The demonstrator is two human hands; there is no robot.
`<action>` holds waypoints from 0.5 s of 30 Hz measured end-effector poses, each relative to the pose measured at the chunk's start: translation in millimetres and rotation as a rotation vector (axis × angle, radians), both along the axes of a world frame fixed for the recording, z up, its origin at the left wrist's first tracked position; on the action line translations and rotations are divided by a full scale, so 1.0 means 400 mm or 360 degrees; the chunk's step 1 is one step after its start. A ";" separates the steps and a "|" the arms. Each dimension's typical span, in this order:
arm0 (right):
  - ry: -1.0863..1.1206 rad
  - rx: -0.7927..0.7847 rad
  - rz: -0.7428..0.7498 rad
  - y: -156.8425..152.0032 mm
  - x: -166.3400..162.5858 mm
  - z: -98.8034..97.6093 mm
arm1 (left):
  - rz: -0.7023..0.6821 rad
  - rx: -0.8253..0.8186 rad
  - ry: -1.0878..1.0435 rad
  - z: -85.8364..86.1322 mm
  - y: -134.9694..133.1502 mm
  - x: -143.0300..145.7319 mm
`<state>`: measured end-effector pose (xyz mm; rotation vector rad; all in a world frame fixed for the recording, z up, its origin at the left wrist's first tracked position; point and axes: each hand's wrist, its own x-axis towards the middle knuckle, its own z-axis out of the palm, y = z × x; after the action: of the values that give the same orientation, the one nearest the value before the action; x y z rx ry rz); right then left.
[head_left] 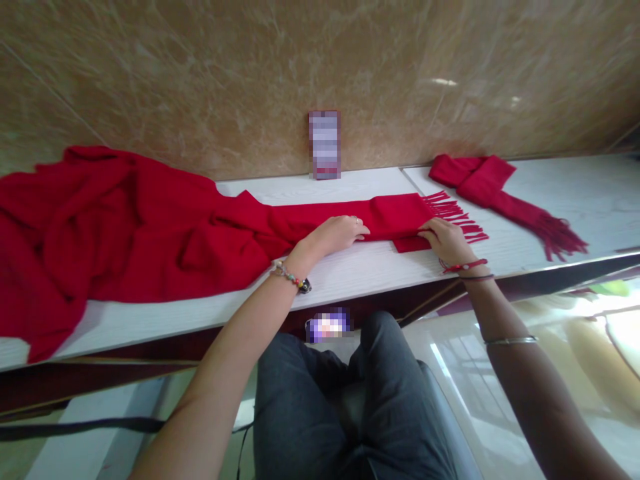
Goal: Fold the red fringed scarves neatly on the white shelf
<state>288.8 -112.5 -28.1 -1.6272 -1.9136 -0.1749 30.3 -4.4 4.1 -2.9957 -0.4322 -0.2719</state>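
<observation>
A red scarf lies lengthwise on the white bench, its right part flattened into a narrow strip that ends in a fringe. My left hand has its fingers bent together on the near edge of this strip, around its middle. Close to the fringed end, my right hand pinches the same edge between thumb and fingers. Below that edge, a small flap of red cloth sticks out toward me. The cloth further left is bunched in loose folds and runs out of view.
Another red fringed scarf lies folded over itself at the right. A phone-like object, its screen blurred, leans upright against the brown marble wall. My knees are below the front edge of the white bench.
</observation>
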 end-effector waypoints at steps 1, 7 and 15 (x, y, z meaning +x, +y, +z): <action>-0.0011 0.0003 -0.0001 0.001 0.000 0.001 | 0.0014 -0.0017 -0.0009 0.000 -0.001 -0.001; -0.0097 0.0000 -0.0010 0.006 -0.003 0.002 | 0.0150 -0.0118 0.0028 0.012 -0.007 -0.003; -0.0091 0.0129 0.0047 -0.011 -0.004 0.009 | 0.0055 -0.0175 0.0078 0.027 -0.013 -0.009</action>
<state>287.4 -117.0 -24.3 -1.5553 -1.9462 -0.2862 26.5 -9.4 15.0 -3.0906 -0.5093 -0.1765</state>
